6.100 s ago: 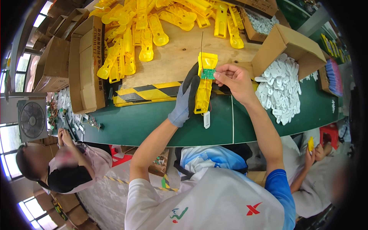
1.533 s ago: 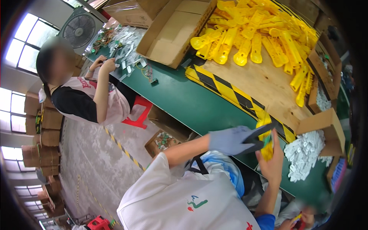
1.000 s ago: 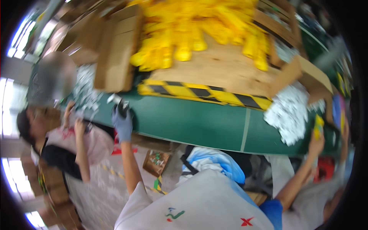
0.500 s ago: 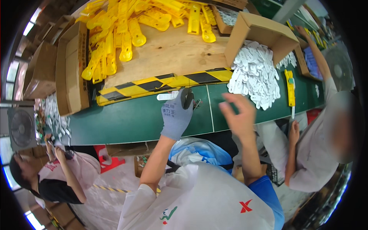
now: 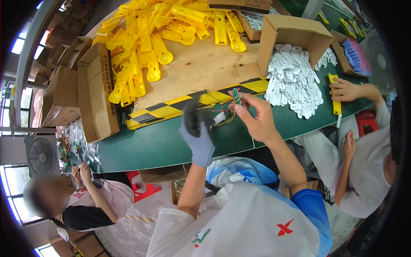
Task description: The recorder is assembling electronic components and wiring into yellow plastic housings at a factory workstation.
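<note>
A small green circuit board is pinched between the thumb and fingers of my bare right hand, above the striped tape at the bench's near side. Thin red and yellow wires trail from it. A small white block sits among these wires, between my two hands. My left hand, in a grey-blue glove with black fingers, is just left of the block. Motion smears its fingers, so whether they grip anything is unclear.
Yellow plastic casings pile on a wooden board. White plastic pieces spill from a tipped cardboard box. An open carton stands left. At right, a co-worker's hand touches a yellow casing; another person works at left.
My right hand, open and blurred before, has moved left and now pinches the circuit board. The wires now show between my hands. The right co-worker's hand has come to the yellow casing.
</note>
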### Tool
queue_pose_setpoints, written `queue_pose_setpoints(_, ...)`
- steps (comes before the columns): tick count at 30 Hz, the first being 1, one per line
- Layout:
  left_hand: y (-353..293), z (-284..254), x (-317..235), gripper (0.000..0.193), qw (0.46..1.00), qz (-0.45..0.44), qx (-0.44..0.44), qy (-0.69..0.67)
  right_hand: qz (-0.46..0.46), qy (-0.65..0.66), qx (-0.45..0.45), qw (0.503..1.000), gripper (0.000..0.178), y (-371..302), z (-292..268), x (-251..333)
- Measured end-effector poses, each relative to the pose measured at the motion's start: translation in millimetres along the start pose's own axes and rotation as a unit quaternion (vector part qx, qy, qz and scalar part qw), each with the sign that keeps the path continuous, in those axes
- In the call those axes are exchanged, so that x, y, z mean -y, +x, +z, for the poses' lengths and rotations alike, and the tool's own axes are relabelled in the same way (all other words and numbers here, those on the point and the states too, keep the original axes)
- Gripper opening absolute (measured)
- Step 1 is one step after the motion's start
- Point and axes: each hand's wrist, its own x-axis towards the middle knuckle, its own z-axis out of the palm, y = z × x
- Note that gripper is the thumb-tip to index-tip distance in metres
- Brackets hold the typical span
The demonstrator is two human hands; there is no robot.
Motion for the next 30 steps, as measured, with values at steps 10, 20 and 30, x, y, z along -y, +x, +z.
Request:
queue_pose_setpoints(10,34.2,-5.7,-23.4,0.029,0.985,-0.038,0.157,-0.055,-0.169,-0.072,0.101,0.978,0.044,48.5,2.3,32.9)
queue_pose_setpoints(20,42.8,4.6,-7.9,0.010,0.990,-0.024,0.139,0.014,0.024,0.142,0.143,0.979,0.035,71.6,-3.6,17.0)
queue_pose_setpoints(30,15.6,-3.2,38.7,0.084,0.921,0.127,0.242,0.277,-0.146,-0.270,0.106,0.946,0.020,92.0,-32.9,27.5)
